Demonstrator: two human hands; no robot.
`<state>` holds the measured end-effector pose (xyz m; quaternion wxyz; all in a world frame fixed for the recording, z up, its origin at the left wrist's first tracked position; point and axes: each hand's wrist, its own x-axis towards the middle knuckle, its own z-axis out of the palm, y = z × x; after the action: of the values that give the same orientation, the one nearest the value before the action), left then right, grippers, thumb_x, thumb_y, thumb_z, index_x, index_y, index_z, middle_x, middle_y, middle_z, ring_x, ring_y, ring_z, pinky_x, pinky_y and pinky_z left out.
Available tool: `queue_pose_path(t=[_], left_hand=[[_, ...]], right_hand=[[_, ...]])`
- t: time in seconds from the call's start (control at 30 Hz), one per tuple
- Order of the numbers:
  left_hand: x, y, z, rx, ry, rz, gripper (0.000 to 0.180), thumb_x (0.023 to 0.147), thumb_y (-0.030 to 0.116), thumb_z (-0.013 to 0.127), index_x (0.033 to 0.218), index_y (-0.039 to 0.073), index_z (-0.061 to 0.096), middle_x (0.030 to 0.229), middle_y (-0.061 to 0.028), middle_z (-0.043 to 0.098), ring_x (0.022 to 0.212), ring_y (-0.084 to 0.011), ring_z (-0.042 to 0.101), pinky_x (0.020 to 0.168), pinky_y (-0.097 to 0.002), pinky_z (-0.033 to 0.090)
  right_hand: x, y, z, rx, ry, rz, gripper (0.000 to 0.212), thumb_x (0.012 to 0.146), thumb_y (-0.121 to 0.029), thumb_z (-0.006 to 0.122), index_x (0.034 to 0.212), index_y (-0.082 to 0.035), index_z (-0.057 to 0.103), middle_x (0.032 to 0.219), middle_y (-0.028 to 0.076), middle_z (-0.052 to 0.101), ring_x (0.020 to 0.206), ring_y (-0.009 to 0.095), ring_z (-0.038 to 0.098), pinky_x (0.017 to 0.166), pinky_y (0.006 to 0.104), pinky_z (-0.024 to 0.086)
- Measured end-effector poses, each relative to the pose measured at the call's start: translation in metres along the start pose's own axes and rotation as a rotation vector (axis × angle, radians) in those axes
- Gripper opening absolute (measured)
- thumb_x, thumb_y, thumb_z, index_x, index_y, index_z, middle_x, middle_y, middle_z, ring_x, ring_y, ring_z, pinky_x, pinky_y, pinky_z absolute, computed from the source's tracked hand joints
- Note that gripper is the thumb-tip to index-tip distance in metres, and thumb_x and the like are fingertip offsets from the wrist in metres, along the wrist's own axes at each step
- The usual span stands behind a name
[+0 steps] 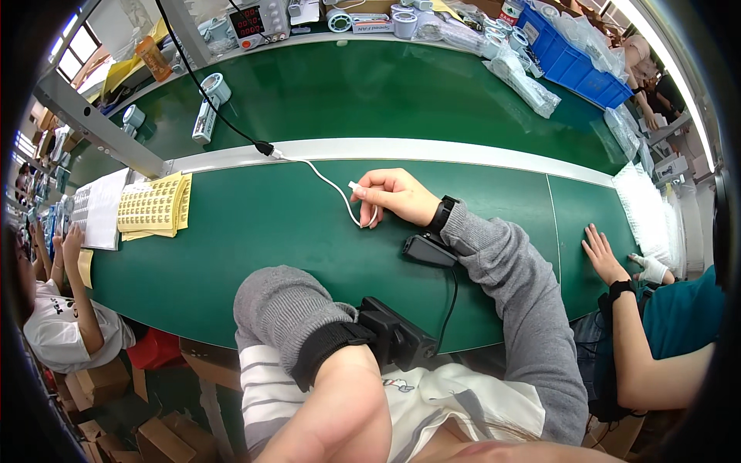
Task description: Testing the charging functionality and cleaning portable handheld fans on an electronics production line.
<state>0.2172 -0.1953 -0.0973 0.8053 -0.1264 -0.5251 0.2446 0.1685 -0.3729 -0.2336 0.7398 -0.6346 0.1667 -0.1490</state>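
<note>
My right hand (395, 198) is above the green table mat and pinches the end of a thin white cable (328, 181) between thumb and fingers. Its small white plug (353, 186) pokes out past the fingertips. From there the cable loops below the hand and runs up to a black connector (265, 147) on a black cord hanging from above. My left arm is bent back toward me, and the bare part of my left hand and wrist (340, 409) comes close to the lower edge. Its fingers are out of sight.
Yellow label sheets (154, 204) lie at the left. Behind the white ledge are a white handheld device (207, 116), a power supply (258, 23) and a blue bin (571, 58) of bagged parts. A co-worker's hand (604, 255) rests at the right; another person sits at the left.
</note>
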Motion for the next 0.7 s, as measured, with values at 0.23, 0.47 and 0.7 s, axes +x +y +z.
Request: queue_pose_path(t=[0.23, 0.47, 0.7], left_hand=[[0.014, -0.038, 0.018, 0.193, 0.177, 0.305, 0.028, 0.083, 0.005, 0.050, 0.111, 0.001, 0.050, 0.120, -0.0110, 0.046, 0.114, -0.0258, 0.037, 0.091, -0.0339, 0.035], [0.010, -0.042, 0.018, 0.517, 0.464, 0.754, 0.030, 0.083, 0.005, 0.051, 0.113, 0.003, 0.050, 0.120, -0.0101, 0.046, 0.114, -0.0260, 0.037, 0.091, -0.0342, 0.035], [-0.037, -0.049, 0.004, -0.074, -0.032, -0.190, 0.025, 0.076, 0.014, 0.057, 0.100, 0.012, 0.049, 0.101, -0.0085, 0.042, 0.103, -0.0259, 0.038, 0.081, -0.0373, 0.035]], right_hand=[[0.000, 0.000, 0.000, -0.011, 0.007, 0.000, 0.022, 0.089, -0.023, 0.048, 0.089, -0.002, 0.057, 0.067, 0.007, 0.062, 0.059, 0.010, 0.059, 0.052, 0.0197, 0.044], [-0.002, 0.000, 0.000, -0.005, 0.011, -0.004, 0.023, 0.090, -0.023, 0.048, 0.089, -0.002, 0.057, 0.067, 0.007, 0.062, 0.058, 0.010, 0.059, 0.052, 0.0197, 0.044], [-0.002, 0.000, 0.000, 0.003, 0.002, -0.025, 0.023, 0.089, -0.024, 0.049, 0.088, -0.002, 0.057, 0.067, 0.006, 0.062, 0.058, 0.009, 0.058, 0.052, 0.0192, 0.044]])
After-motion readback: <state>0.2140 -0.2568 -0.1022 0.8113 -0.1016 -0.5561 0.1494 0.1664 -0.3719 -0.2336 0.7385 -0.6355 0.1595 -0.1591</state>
